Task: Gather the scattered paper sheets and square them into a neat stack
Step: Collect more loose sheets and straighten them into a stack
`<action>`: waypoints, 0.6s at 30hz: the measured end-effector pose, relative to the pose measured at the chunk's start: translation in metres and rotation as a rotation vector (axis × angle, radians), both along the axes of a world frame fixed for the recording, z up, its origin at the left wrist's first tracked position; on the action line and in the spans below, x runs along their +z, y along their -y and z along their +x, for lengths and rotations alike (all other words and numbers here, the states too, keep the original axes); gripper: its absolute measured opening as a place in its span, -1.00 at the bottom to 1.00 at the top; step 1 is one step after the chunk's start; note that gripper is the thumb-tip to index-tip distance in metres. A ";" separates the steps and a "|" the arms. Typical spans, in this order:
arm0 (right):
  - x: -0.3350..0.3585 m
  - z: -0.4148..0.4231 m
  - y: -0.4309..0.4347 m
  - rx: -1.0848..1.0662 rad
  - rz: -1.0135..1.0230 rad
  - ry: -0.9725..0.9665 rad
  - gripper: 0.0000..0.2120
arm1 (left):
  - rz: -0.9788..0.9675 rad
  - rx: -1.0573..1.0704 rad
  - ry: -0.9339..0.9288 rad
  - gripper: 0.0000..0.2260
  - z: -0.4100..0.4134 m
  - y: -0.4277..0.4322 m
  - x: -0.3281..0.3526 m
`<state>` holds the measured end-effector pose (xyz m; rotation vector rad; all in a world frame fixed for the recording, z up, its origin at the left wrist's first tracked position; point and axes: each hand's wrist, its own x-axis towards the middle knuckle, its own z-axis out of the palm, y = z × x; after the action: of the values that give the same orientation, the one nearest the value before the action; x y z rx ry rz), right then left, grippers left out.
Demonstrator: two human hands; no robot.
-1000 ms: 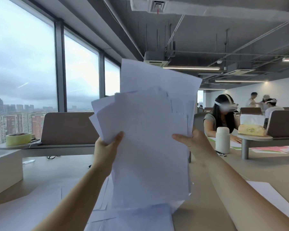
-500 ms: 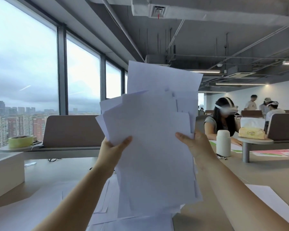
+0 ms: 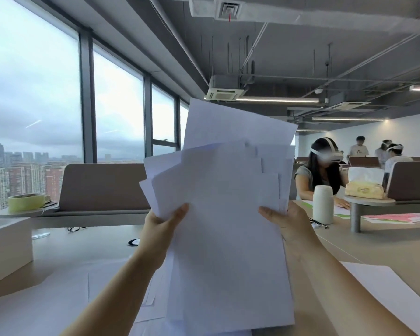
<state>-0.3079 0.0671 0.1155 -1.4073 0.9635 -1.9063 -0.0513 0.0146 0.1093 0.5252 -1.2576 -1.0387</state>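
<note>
I hold a loose bundle of white paper sheets [image 3: 223, 226] upright in front of me, above the table. The sheets are fanned out, with uneven top edges and corners sticking out to the left and top. My left hand [image 3: 161, 223] grips the bundle's left edge, thumb on the front. My right hand [image 3: 285, 220] grips the right edge the same way. More white sheets [image 3: 121, 287] lie flat on the table below the bundle, and one sheet [image 3: 393, 294] lies at the right.
The beige table [image 3: 374, 248] stretches ahead. A white box [image 3: 7, 243] stands at the left. A white bottle [image 3: 323, 204] stands right of the bundle, near a seated person with a headset [image 3: 323, 170]. A green tape roll [image 3: 26, 202] sits on a small shelf at the left.
The bundle and both hands have dropped slightly in view and shifted a little right; the sheets' lower edges hang nearer the table. Both grips are unchanged.
</note>
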 end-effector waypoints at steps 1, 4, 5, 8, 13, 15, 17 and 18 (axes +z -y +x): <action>0.005 0.001 0.000 -0.029 -0.021 0.001 -0.65 | -0.024 0.008 0.014 -0.59 -0.001 -0.001 0.004; 0.024 0.006 -0.001 -0.105 -0.087 -0.020 -0.79 | -0.105 0.026 0.029 -0.57 -0.005 -0.002 0.023; 0.030 0.008 -0.001 -0.129 -0.116 -0.027 -0.82 | -0.129 0.044 0.032 -0.61 -0.007 -0.003 0.030; 0.051 0.017 -0.003 -0.147 -0.188 -0.054 -0.78 | -0.151 0.107 0.007 -0.81 -0.011 -0.006 0.048; 0.061 0.016 -0.002 -0.178 -0.196 -0.099 -0.77 | -0.120 0.127 -0.069 -0.93 -0.010 -0.009 0.060; 0.056 0.012 -0.002 -0.173 -0.166 -0.087 -0.79 | -0.113 0.134 -0.036 -0.87 -0.006 -0.007 0.056; 0.048 0.010 -0.005 -0.153 -0.140 -0.057 -0.79 | -0.106 0.137 0.012 -0.80 -0.002 -0.004 0.048; 0.044 0.010 -0.006 -0.137 -0.126 -0.041 -0.79 | -0.096 0.129 0.029 -0.77 -0.002 -0.002 0.043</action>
<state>-0.2980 0.0735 0.1595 -1.4909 0.9968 -2.0781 -0.0530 0.0169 0.1521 0.5420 -1.2753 -0.8615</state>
